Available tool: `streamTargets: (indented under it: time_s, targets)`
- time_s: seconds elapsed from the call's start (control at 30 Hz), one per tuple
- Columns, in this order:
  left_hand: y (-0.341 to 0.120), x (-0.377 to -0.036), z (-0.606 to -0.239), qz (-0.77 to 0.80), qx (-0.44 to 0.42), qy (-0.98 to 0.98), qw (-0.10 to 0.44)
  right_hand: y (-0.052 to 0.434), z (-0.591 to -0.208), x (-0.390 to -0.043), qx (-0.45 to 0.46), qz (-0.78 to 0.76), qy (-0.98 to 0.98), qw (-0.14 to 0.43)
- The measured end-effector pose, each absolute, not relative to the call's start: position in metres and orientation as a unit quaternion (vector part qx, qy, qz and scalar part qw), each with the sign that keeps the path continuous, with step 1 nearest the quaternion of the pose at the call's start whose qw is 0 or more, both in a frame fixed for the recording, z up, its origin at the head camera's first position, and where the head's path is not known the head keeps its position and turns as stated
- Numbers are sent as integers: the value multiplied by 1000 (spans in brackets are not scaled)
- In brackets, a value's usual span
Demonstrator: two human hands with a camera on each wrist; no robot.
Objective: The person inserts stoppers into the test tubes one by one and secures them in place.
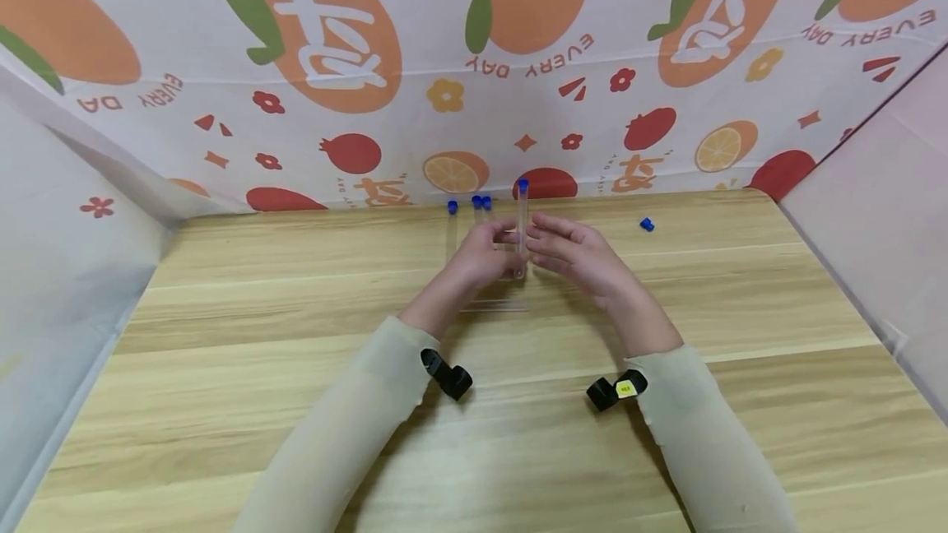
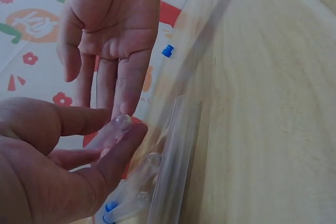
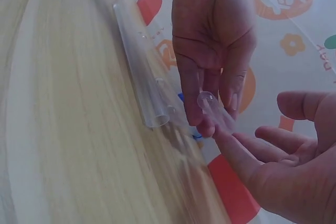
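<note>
Where the two hands meet above the middle of the pale wooden bench [image 1: 296,327], a clear plastic test tube with a blue cap [image 1: 522,229] stands upright between them, cap uppermost and rounded bottom just above the wood. The left hand [image 1: 485,253] pinches the tube: in the left wrist view its thumb and curled fingers [image 2: 113,156] close on the tube near the rounded end. The right hand [image 1: 573,257] lies against the tube from the other side with its fingers [image 3: 236,150] nearly straight, the tips touching the tube rather than wrapping it. Just beyond the hands a clear plastic rack [image 3: 139,72] lies on the bench with further capped tubes beside it, their outlines blurred in both wrist views. Three small blue caps [image 1: 474,203] sit near the far edge of the bench, and one more loose blue cap [image 1: 647,224] lies apart to the right. A fruit-printed cloth backdrop [image 1: 474,64] rises behind the bench.
</note>
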State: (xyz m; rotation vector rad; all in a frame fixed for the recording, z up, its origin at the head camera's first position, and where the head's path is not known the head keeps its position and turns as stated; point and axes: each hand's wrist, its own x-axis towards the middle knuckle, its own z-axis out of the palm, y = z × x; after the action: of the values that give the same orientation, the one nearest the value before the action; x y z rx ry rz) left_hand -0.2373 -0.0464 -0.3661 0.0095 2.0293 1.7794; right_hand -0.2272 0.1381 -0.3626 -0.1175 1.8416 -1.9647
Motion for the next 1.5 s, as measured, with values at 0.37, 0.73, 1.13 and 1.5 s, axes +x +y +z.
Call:
streamTargets:
  time_s: [0.37,0.73,1.13,1.5]
  targets:
    - [-37,-237,-367,636,19,724,266,144,-376,-233,-54,-711,660,236]
    - [-33,-235,-364,604,28,754,257,144,-380,-234,-37,-717,657,230]
    - [-30,-234,-363,612,17,755,235,144,-380,-235,-38,-719,654,234]
    - [-32,-231,-365,638,29,731,241,145,-382,-235,-34,-720,652,237]
